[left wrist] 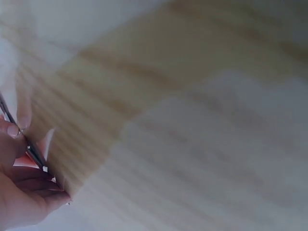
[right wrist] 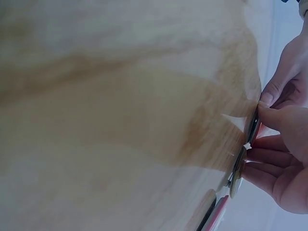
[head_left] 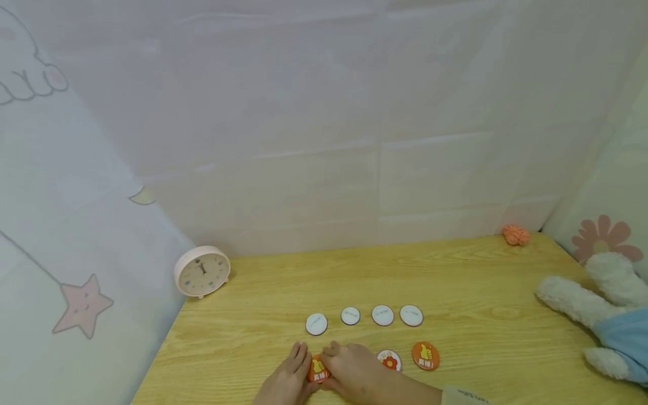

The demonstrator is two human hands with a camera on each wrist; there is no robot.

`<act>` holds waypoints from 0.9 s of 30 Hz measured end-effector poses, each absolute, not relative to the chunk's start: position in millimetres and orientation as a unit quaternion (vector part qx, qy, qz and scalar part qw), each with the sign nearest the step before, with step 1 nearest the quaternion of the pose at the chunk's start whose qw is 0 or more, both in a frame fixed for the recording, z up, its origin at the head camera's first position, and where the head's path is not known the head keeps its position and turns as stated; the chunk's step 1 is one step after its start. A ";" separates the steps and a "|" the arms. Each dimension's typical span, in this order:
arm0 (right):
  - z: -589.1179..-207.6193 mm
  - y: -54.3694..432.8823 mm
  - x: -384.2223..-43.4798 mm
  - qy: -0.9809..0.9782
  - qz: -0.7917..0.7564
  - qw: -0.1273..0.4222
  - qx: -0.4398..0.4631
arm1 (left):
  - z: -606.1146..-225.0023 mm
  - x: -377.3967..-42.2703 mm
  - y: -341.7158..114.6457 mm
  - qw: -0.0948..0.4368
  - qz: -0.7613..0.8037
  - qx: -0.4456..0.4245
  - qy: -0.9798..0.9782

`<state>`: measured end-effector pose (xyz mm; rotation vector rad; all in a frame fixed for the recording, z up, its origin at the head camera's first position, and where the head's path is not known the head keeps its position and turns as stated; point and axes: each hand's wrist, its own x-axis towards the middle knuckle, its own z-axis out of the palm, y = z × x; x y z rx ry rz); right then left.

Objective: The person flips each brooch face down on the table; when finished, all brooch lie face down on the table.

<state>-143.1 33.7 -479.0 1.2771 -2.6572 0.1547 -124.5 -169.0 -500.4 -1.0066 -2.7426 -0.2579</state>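
Observation:
An orange round badge (head_left: 318,369) with a yellow thumbs-up picture lies at the front of the table. My left hand (head_left: 288,378) grips its left edge, thumb low and fingers at the upper side. From the right, my right hand (head_left: 356,368) holds the same badge, its fingertips over the rim. In the right wrist view the badge (right wrist: 252,126) appears edge-on between the fingers. Just beyond the right hand is a white badge with a red flower (head_left: 389,360), partly hidden by that hand. Another orange thumbs-up badge (head_left: 426,355) lies farther right.
Several white discs, among them a leftmost disc (head_left: 316,324) and a rightmost disc (head_left: 412,315), form a row behind the hands. A round clock (head_left: 203,272) stands at the back left. A coral-coloured object (head_left: 516,234) sits back right; a plush toy (head_left: 620,329) lies at the right edge.

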 end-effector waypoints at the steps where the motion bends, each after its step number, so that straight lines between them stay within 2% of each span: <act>1: -478.5 33.5 -143.1 -0.896 0.051 0.098 0.429 | -501.7 -124.6 -169.1 0.119 -0.085 -0.346 -0.927; 3: -478.2 33.4 -143.3 -0.897 0.057 0.097 0.427 | -503.7 -124.5 -169.1 0.145 -0.075 -0.355 -0.920; 5: -477.7 33.5 -143.3 -0.898 0.064 0.090 0.426 | -504.2 -123.5 -169.0 0.147 -0.070 -0.357 -0.920; 9: -476.5 33.0 -143.6 -0.898 0.068 0.076 0.427 | -502.0 -121.6 -168.9 0.102 -0.069 -0.341 -0.932; 11: -475.6 32.4 -144.1 -0.899 0.065 0.070 0.427 | -501.7 -121.3 -169.0 0.099 -0.065 -0.339 -0.933; 19: -470.7 32.9 -147.6 -0.898 0.035 0.068 0.434 | -511.4 -124.9 -167.3 0.217 -0.022 -0.363 -0.906; 24: -469.0 36.7 -151.4 -0.884 0.063 0.081 0.456 | -509.7 -123.1 -165.6 0.174 -0.062 -0.339 -0.923; 27: -470.3 37.3 -153.0 -0.875 0.078 0.092 0.469 | -514.3 -123.6 -165.7 0.210 -0.062 -0.339 -0.915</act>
